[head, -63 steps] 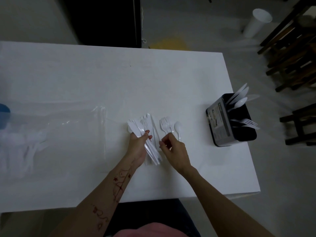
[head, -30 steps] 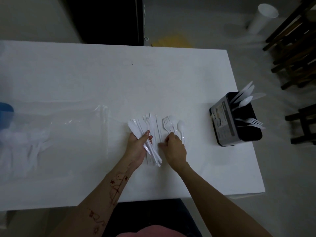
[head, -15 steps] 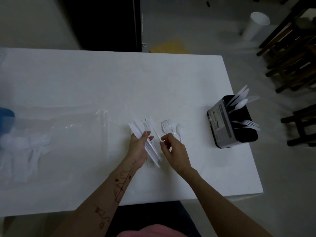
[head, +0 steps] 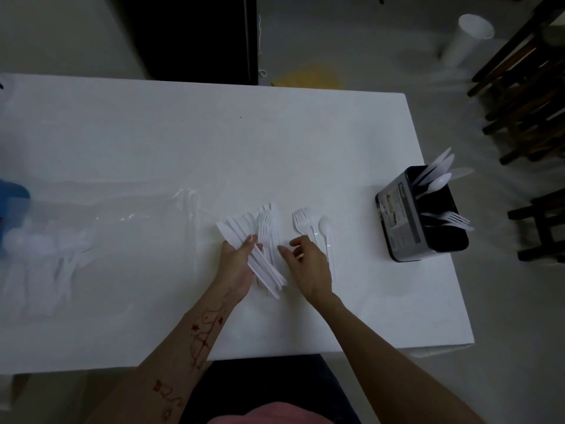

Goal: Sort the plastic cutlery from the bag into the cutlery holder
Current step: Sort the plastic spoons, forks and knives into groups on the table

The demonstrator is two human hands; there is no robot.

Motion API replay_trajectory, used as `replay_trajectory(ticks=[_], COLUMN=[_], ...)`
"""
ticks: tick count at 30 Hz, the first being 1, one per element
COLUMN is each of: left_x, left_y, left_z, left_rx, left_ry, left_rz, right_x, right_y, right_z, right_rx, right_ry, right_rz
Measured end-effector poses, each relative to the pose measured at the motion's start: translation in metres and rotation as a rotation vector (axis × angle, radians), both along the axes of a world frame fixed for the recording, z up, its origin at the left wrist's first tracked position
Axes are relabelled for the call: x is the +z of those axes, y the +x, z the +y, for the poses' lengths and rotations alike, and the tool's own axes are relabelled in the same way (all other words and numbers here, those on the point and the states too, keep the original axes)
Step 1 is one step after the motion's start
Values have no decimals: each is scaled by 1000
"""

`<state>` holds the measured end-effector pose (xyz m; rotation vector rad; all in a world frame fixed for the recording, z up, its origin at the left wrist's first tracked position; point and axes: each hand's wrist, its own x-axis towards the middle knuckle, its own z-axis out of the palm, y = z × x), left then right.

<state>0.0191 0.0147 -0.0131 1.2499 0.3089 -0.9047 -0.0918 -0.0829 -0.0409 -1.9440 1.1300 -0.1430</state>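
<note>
My left hand (head: 237, 264) grips a bundle of white plastic knives (head: 244, 246), fanned out and tilted to the upper left above the white table (head: 183, 142). Under it lie more loose forks and knives (head: 269, 223). My right hand (head: 308, 264) hovers just right of the bundle with its fingers curled and apart, holding nothing. Beside it lie sorted forks (head: 301, 223) and a spoon (head: 325, 228). The black cutlery holder (head: 400, 215) stands near the table's right edge with knives, spoons and forks sticking out. The clear bag (head: 76, 240) lies at the left with more cutlery inside.
A blue object (head: 12, 197) sits at the table's left edge. Dark wooden chairs (head: 526, 96) stand to the right of the table, and a white cup (head: 466, 38) lies on the floor beyond. The table's right edge runs close to the holder.
My right hand has come off the sorted forks and drawn back toward the bundle, fingers opening. The left hand keeps its hold on the knives almost in place.
</note>
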Motion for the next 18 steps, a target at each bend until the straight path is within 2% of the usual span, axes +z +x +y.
replay_trajectory(ticks=[2, 5, 11, 18], left_x=[-2, -4, -1, 1], left_y=[1, 3, 4, -1], left_z=[6, 13, 11, 2], left_rx=[10, 14, 4, 1], left_ry=[23, 44, 38, 7], left_rz=[-9, -8, 13, 47], right_x=[-4, -7, -12, -7], right_y=[7, 16, 11, -8], right_z=[5, 11, -2, -22], right_rx=[94, 158, 16, -82], right_ry=[10, -31, 27, -80], right_rz=[135, 197, 136, 164])
